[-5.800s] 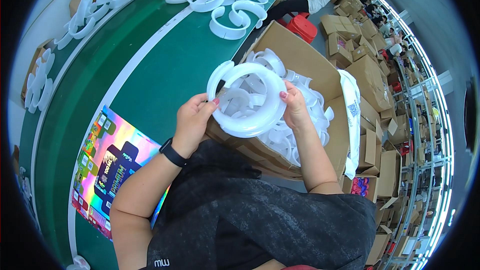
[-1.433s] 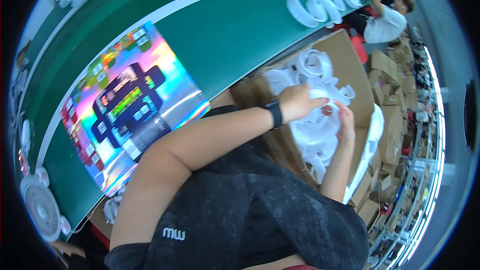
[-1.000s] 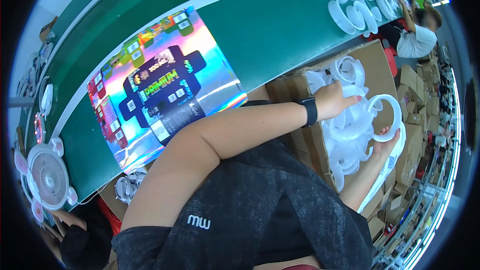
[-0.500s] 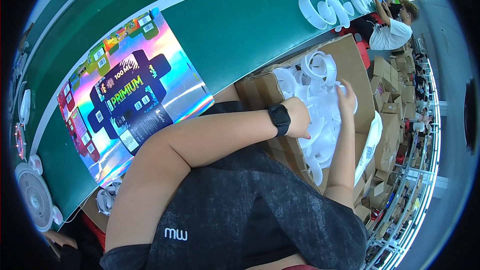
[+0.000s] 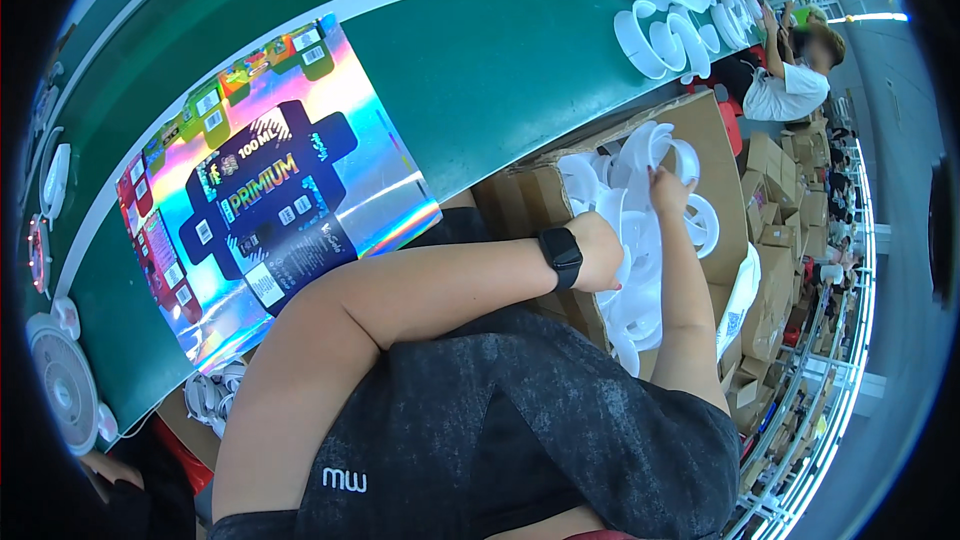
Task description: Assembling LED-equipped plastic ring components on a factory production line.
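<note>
Curled strips of translucent white plastic [image 5: 637, 315] fill a cardboard box [image 5: 527, 202] at my right side. Over the box's near left edge, my left hand [image 5: 598, 252] is closed, with a black watch on its wrist. White plastic lies right against its fingers, but what they hold is hidden. My right hand [image 5: 672, 198] reaches into the box from the lower right. Its fingers are bent around a curved white plastic strip [image 5: 640, 180] near the top of the pile. Another looped strip [image 5: 705, 228] rests beside that wrist.
A shiny printed sheet [image 5: 390, 175] lies on the green table [image 5: 480, 60]. More white curls [image 5: 665, 40] sit at its far right. A white fan [image 5: 68, 380] stands at the left. Beyond the box are a seated person [image 5: 790, 85] and stacked cartons [image 5: 775, 175].
My right hand has moved left and turned inward, its fingers now on a strip. Some loops in the box have shifted and stand higher. My left hand stays nearly in place.
</note>
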The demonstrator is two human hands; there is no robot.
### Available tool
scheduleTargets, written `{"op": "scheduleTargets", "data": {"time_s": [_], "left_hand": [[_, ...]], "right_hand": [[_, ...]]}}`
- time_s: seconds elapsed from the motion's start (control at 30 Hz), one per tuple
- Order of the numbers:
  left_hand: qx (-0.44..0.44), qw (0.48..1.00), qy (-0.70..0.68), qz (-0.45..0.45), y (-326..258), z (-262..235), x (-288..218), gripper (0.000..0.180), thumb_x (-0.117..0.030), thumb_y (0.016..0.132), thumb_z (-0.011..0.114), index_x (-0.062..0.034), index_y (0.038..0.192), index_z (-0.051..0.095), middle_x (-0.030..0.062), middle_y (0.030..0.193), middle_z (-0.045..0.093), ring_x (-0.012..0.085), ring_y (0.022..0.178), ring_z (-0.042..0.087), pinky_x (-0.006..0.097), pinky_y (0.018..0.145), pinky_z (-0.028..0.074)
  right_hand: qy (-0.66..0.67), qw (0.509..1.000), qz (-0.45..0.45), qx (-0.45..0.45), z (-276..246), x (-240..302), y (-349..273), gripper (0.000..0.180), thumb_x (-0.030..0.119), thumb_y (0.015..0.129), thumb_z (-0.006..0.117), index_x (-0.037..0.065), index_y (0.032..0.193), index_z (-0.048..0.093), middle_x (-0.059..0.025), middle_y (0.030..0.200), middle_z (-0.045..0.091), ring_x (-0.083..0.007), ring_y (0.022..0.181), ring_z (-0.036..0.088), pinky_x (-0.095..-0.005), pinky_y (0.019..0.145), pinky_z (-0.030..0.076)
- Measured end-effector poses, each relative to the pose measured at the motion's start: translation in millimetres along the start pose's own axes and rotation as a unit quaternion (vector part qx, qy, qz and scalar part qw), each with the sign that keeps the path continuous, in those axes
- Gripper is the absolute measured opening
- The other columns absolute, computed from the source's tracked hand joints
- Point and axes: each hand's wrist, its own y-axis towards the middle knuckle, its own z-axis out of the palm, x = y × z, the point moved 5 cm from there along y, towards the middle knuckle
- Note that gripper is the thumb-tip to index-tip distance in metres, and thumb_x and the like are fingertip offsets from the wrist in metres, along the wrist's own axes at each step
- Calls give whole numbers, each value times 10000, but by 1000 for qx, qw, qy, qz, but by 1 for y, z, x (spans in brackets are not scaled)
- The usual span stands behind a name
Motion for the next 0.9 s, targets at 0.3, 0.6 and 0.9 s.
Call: {"op": "scheduleTargets", "data": {"time_s": [0.3, 0.6, 0.9], "left_hand": [[-15, 1000, -6, 0, 4, 0, 4, 484, -488, 875, 595, -20, 946, 696, 149, 799, 705, 308, 774, 689, 414, 707, 525], [-14, 1000, -9, -11, 6, 2, 5, 473, -474, 876, 595, -20, 966, 694, 142, 792, 705, 299, 769, 689, 407, 703, 524], [-19, 999, -22, -22, 5, -1, 5, 447, -440, 865, 612, -4, 925, 693, 149, 764, 696, 311, 751, 686, 413, 705, 522]], "right_hand": [[97, 974, 197, -56, -43, -145, -105, 515, 524, 972, 420, 85, 948, 689, -215, 909, 694, -405, 903, 661, -494, 839, 480], [-8, 933, 234, -275, -79, -125, -123, 460, 266, 829, 709, 86, 1237, 595, -152, 1240, 603, -350, 1181, 562, -566, 1043, 368], [360, 930, -47, -65, 25, 28, 62, 408, 276, 886, 656, 47, 1221, 610, -121, 1194, 634, -289, 1036, 628, -400, 883, 503]]}}
